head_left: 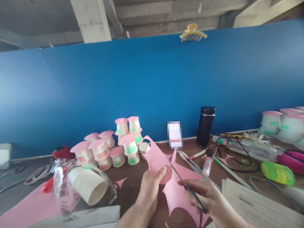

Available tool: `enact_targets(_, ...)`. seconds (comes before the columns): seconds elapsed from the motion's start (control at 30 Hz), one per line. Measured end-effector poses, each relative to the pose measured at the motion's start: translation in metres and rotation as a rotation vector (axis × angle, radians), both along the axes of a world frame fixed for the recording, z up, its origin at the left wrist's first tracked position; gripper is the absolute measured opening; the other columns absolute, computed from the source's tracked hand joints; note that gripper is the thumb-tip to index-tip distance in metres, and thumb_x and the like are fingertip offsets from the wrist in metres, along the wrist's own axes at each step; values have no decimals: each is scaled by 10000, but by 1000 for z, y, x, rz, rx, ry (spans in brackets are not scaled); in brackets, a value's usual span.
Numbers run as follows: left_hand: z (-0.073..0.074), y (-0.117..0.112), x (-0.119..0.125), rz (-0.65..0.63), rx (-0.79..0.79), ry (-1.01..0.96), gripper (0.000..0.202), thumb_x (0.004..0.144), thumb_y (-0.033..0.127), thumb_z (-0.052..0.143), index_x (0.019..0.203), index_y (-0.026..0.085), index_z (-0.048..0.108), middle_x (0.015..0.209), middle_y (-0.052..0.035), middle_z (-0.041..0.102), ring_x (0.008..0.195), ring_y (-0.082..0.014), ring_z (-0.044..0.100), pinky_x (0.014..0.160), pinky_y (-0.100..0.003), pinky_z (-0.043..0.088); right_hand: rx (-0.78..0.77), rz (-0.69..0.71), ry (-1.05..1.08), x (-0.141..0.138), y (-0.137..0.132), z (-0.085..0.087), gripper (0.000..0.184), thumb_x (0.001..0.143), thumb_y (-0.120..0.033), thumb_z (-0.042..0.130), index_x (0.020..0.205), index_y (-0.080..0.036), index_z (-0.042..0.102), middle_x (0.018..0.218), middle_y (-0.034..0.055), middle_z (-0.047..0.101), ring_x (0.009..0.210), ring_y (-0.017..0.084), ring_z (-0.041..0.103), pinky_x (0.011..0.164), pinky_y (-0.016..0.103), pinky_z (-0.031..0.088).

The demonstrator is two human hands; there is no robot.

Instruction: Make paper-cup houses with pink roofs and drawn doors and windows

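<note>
My left hand (152, 186) grips a piece of pink paper (158, 158) with its thumb pressed on top. The paper has curved cut edges and rises away from the table. In my right hand (204, 198) is a pair of scissors (177, 172), its long dark blade slanting up and left against the paper's right edge. My fingers partly cover the handles. Below the scissors lies a larger pink paper offcut (179, 196) with scalloped edges and pointed corners. Beyond my left hand stand several stacked paper cups (130, 146) with pink paper tops.
A bagged stack of white paper cups (89, 186) lies to the left, near a red-handled tool (47, 185). A black flask (206, 126) stands by the blue partition (152, 82). At right are printed sheets (256, 202), a cable (242, 169) and a green-yellow container (276, 172).
</note>
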State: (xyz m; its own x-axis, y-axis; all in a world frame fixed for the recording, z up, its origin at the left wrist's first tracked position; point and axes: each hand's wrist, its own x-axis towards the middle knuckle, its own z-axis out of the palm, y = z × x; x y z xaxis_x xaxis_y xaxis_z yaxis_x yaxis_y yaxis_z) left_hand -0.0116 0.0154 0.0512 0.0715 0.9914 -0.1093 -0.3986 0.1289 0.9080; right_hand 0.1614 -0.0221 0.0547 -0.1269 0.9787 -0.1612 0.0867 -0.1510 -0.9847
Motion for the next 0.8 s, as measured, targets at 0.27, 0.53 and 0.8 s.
enact_targets(0.27, 7, -5, 1, -2, -13, 36, 458, 657, 417, 777, 922, 50, 707, 882, -183, 739, 803, -292, 685, 755, -376, 519, 36, 26, 11, 2, 1, 0, 562, 613, -561, 755, 1001, -154, 756, 542, -32, 511, 465, 76, 432, 441, 201, 423)
enact_targets(0.53, 14, -8, 1, -19, -51, 58, 504, 582, 436, 816, 892, 51, 717, 858, -180, 745, 796, -304, 690, 726, -369, 530, 34, 36, 1, 2, 1, 2, 544, 619, -542, 754, 992, -145, 756, 541, -31, 504, 460, 73, 422, 430, 193, 401)
enact_targets(0.8, 11, -6, 1, -6, -49, 66, 537, 567, 446, 821, 910, 46, 717, 842, -176, 743, 781, -299, 685, 730, -373, 524, 28, 41, 17, 2, 1, 3, 522, 635, -543, 742, 964, -138, 756, 541, -37, 482, 458, 63, 385, 437, 197, 371)
